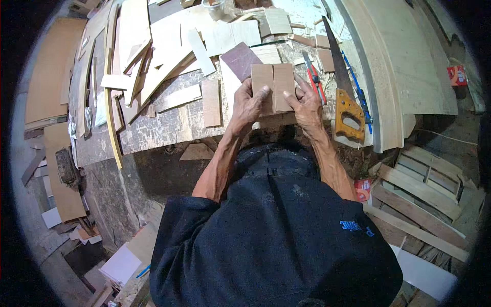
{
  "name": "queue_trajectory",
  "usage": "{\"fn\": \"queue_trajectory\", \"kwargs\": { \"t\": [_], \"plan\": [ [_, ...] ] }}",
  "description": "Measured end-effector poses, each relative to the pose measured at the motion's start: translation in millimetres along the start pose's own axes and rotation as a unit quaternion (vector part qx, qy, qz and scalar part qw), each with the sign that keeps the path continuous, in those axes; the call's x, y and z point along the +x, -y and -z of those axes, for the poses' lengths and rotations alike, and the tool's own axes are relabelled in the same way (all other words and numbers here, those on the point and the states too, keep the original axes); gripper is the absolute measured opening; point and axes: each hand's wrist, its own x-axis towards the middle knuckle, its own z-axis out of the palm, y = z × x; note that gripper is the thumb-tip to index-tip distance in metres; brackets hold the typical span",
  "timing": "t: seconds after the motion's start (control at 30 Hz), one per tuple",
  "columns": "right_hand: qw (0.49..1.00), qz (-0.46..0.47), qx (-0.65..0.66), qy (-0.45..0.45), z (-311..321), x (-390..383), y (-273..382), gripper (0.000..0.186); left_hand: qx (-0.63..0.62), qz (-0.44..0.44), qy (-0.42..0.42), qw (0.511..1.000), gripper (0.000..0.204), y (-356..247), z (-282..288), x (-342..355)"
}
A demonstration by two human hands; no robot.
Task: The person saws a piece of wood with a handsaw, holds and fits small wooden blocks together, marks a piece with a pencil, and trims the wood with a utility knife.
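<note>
Two small tan wooden boards [264, 77] are held side by side at the front edge of the workbench. My left hand [246, 105] grips the left board, thumb on its face; my right hand [307, 110] is closed on the right one. Behind them lies a maroon square sheet [240, 61]. Just right of my right hand are a red-and-silver tool [316, 82], a handsaw [349, 115] with a yellow wooden handle, and a long blue tool [365, 102].
The workbench [138, 149] carries many pale offcuts [179, 97] and a cup [212, 7]. A long panel [419, 61] runs along the right. Wooden frames [419, 184] lie low at right; boards [53, 66] and scraps fill the left side.
</note>
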Motion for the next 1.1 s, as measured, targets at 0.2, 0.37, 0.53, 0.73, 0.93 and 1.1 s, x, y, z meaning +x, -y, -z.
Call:
{"fn": "queue_trajectory", "kwargs": {
  "t": [0.2, 0.37, 0.53, 0.73, 0.93, 1.1],
  "plan": [
    [1.0, -0.025, -0.003, 0.007, -2, -2, 11, 0.059, -0.017, -0.03, 0.012, 0.999, 0.04, 2, -1, 3],
    [1.0, 0.011, 0.009, 0.007, -6, -2, 11, 0.06, -0.02, -0.042, -0.002, 0.999, 0.041, 7, 0, 5],
    [0.999, 0.03, -0.043, 0.012, -4, -1, 8, 0.059, -0.021, -0.057, -0.013, 0.998, 0.042, 5, -3, 5],
    [0.999, 0.03, 0.019, 0.016, -7, -5, 16, 0.058, -0.02, -0.063, -0.017, 0.998, 0.043, 2, -5, 5],
    [0.999, 0.037, 0.018, 0.004, -4, -4, 9, 0.058, 0.002, -0.069, -0.023, 0.997, 0.044, -2, -11, 3],
    [0.999, -0.012, 0.034, -0.027, -2, -6, 24, 0.056, -0.031, -0.046, -0.008, 0.998, 0.032, -3, -9, 3]
  ]
}}
